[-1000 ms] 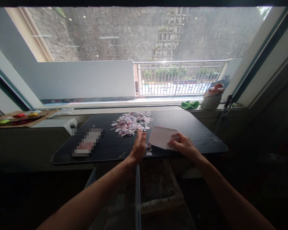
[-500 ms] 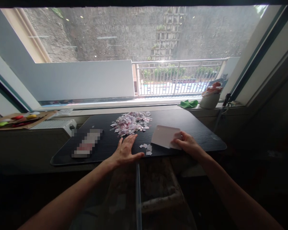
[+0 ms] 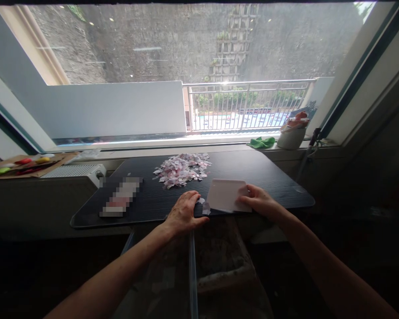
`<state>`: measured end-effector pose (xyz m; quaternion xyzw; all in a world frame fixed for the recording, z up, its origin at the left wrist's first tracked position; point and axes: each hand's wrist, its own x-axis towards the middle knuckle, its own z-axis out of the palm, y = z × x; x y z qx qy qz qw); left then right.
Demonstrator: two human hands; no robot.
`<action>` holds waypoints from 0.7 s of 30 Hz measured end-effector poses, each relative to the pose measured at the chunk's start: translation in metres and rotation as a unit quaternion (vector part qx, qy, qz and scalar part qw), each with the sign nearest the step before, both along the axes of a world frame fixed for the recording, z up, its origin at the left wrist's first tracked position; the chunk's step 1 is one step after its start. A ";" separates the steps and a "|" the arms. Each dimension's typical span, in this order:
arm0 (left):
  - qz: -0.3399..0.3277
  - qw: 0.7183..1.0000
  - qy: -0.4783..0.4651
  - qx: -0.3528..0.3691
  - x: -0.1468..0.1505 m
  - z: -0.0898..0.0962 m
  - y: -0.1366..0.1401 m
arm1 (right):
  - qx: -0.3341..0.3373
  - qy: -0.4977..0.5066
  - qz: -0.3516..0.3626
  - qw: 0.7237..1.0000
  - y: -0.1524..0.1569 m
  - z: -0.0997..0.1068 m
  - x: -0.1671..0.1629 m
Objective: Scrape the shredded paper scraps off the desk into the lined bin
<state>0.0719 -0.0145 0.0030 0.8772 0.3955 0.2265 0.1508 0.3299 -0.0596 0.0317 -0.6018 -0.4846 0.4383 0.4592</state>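
Observation:
My right hand (image 3: 261,201) grips the right edge of a flat, pale pinkish-white rectangular panel (image 3: 226,195), thumb in front. The panel is tilted, its lower edge close to the front of the black table (image 3: 252,166). A few loose paper scraps (image 3: 206,208) lie at the panel's lower left corner. Just left of them is my left hand (image 3: 186,212), open and curved, thumb apart from the fingers; it covers part of the tabletop and perhaps some scraps. Behind it sits a heap of small torn paper pieces (image 3: 181,168).
A blurred-out flat object (image 3: 121,197) lies on the table's left. On the sill stand a green cloth (image 3: 262,142) and a white pot (image 3: 291,138). A radiator (image 3: 76,171) and a cardboard sheet with coloured items (image 3: 23,165) are at left. A clear-walled container (image 3: 193,274) stands below the table edge.
My left hand has moved right and slightly nearer, closing in on the loose scraps. The panel in my right hand has shifted a little left and been turned, reaching the scraps.

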 end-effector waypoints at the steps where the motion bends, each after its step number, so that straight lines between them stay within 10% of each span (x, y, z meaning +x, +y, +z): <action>1: 0.002 1.000 -0.010 -0.005 0.000 0.000 -0.001 | 0.000 0.000 0.005 1.000 0.000 0.000 0.000; 21: -0.019 0.999 -0.028 -0.003 -0.004 0.000 -0.002 | 0.061 -0.039 0.028 0.997 0.017 -0.008 0.004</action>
